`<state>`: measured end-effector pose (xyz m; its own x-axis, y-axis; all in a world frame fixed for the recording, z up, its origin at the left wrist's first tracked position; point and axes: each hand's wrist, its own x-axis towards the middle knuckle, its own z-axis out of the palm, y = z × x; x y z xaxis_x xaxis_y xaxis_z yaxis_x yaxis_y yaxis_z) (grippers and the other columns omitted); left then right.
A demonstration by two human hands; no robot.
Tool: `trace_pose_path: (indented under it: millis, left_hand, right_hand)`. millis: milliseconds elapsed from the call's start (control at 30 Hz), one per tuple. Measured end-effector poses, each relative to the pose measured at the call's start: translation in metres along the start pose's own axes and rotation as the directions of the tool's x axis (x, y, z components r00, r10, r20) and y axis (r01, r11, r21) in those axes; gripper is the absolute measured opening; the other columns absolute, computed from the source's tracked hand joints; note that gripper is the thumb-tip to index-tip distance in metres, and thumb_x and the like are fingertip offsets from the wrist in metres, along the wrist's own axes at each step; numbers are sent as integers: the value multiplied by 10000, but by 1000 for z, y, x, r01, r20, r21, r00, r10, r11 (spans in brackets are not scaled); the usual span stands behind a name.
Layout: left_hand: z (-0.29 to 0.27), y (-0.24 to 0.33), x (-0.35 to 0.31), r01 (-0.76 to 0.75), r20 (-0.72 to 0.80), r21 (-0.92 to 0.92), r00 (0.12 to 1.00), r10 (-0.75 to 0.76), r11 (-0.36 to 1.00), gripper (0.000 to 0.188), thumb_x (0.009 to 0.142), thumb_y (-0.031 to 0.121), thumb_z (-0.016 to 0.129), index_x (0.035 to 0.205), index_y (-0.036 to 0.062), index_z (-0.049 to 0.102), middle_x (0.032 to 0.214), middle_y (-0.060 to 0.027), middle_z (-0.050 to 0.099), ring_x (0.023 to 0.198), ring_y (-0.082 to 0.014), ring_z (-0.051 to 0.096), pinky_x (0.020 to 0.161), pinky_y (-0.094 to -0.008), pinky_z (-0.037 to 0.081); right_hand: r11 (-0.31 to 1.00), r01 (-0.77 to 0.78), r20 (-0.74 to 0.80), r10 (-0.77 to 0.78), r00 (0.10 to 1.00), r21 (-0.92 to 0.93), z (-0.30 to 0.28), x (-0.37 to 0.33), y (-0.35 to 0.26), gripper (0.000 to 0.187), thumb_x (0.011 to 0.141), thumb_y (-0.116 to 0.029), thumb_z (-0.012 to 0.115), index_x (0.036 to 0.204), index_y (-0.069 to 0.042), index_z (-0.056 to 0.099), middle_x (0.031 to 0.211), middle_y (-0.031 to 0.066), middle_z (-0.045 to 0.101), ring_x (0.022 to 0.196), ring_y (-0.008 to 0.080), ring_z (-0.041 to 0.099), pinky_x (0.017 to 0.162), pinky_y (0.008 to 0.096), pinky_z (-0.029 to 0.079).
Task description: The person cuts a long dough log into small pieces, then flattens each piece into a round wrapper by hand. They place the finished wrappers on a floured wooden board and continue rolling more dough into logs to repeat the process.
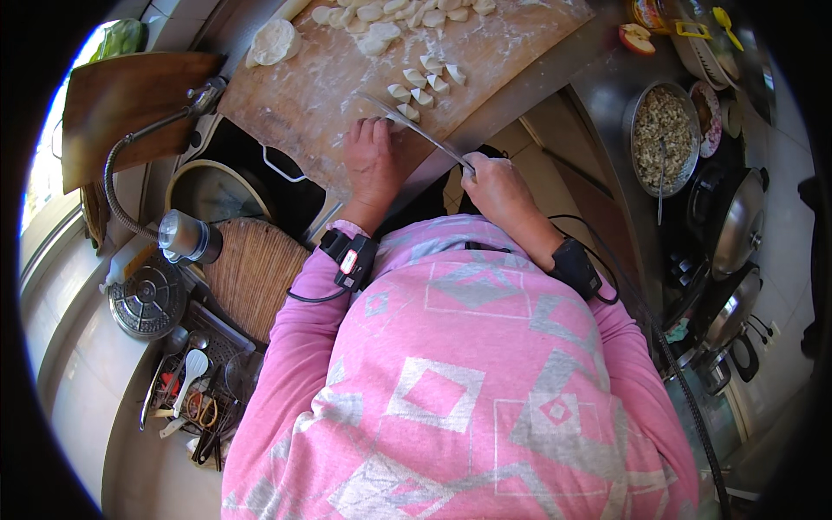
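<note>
My right hand (pixel 497 185) grips the handle of a kitchen knife (pixel 422 133). Its blade slants up and left across the near edge of a floured wooden board (pixel 303 104). Beside the blade, my left hand (pixel 372 160) rests on the board with its fingers curled, and a bit of pale dough (pixel 398 127) shows at its fingertips; the palm hides the rest. Just past the blade lie several small cut dough pieces (pixel 423 85), separate from each other. Farther back are a round lump of dough (pixel 276 42) and several flattened dough discs (pixel 377 35).
At right on the counter stand a metal bowl of chopped filling (pixel 664 139) with a spoon, a cut apple (pixel 637 39) and lidded pans (pixel 738 225). On the left are a flexible faucet (pixel 117 165), a basin (pixel 212 186), a round wooden board (pixel 251 273) and a utensil rack (pixel 195 390).
</note>
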<state>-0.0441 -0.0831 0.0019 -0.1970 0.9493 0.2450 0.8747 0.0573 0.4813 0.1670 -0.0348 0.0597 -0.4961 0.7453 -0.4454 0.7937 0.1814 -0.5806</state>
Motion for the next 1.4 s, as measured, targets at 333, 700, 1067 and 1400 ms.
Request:
trace_pose_path:
  millis: [333, 700, 1067, 1400]
  left_hand:
    - [-3, -8, 9, 144, 6, 77, 989, -145, 987, 179, 783, -3, 593, 961, 18, 592, 985, -167, 595, 905, -387, 591, 734, -471, 507]
    - [-5, -2, 8, 156, 11, 125, 987, -158, 980, 148, 783, 18, 617, 930, 32, 605, 943, -157, 586, 913, -373, 594, 726, -462, 513]
    - [-1, 1, 8, 162, -12, 176, 987, -163, 971, 163, 763, 37, 649, 925, 43, 632, 945, -145, 598, 918, -364, 593, 736, -461, 516]
    - [-7, -13, 1, 100, 19, 61, 995, -102, 993, 229, 788, 61, 667, 1014, 31, 650, 1006, -161, 630, 940, -380, 591, 805, -460, 499]
  right_hand:
    - [999, 36, 0, -36, 999, 12, -20, -14, -27, 168, 877, -148, 578, 956, -9, 632, 836, 246, 678, 832, 435, 662, 765, 535, 527]
    - [994, 67, 40, -71, 997, 81, -15, -10, -23, 199, 907, -158, 578, 974, 21, 635, 830, 266, 670, 827, 457, 651, 769, 535, 511]
    - [993, 46, 88, -56, 995, 105, -12, -10, -23, 172, 888, -126, 552, 917, 34, 608, 839, 280, 672, 836, 460, 662, 778, 550, 531]
    - [998, -32, 11, 33, 999, -61, 17, 0, -25, 169, 892, -142, 560, 889, 18, 616, 864, 280, 683, 849, 470, 672, 777, 547, 540]
